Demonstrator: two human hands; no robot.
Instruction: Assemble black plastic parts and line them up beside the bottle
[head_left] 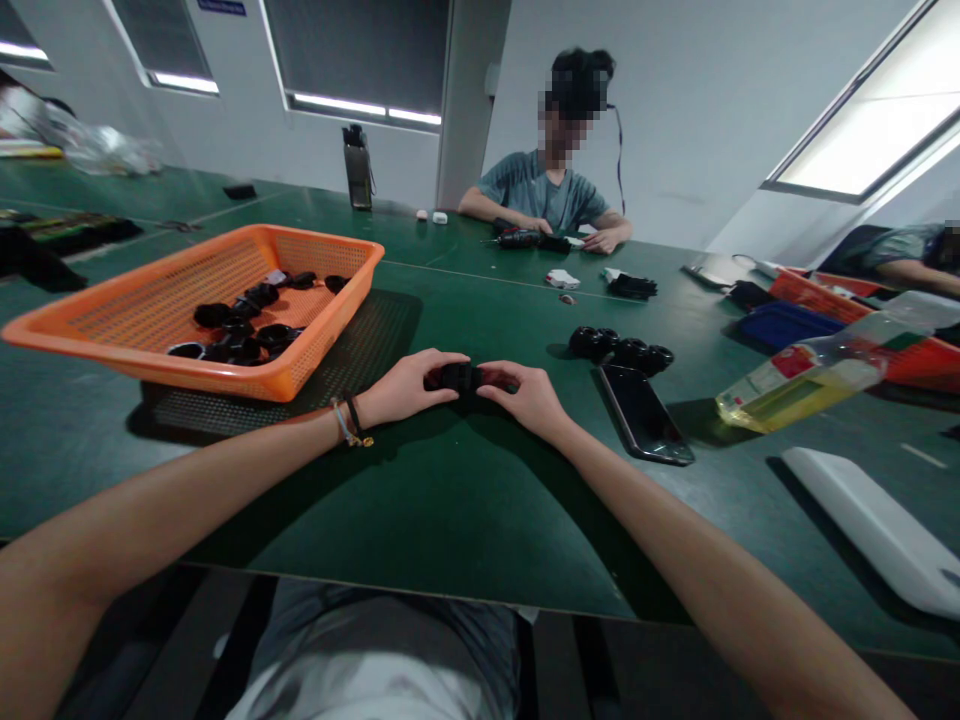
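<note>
Both hands meet on the green worktop [450,500], straight ahead of the person, with a small black part [459,376] pinched between them. The left hand [405,388] closes its grip on the part's left end, and the right hand [525,395] closes on its right end, fingers curled over the top. The part sits low, at or just above the worktop surface; which of the two cannot be told. A bracelet [349,422] circles the left wrist. To the left stands an orange basket [150,355] holding a loose pile of black parts [240,330]. To the right, near the right hand, a dark phone [645,415] lies flat, with a cluster of black pieces [622,350] just beyond it. Farther right a bottle of yellow liquid [810,380] lies on its side. Across the worktop a co-worker [544,190] sits with both hands on other items.
</note>
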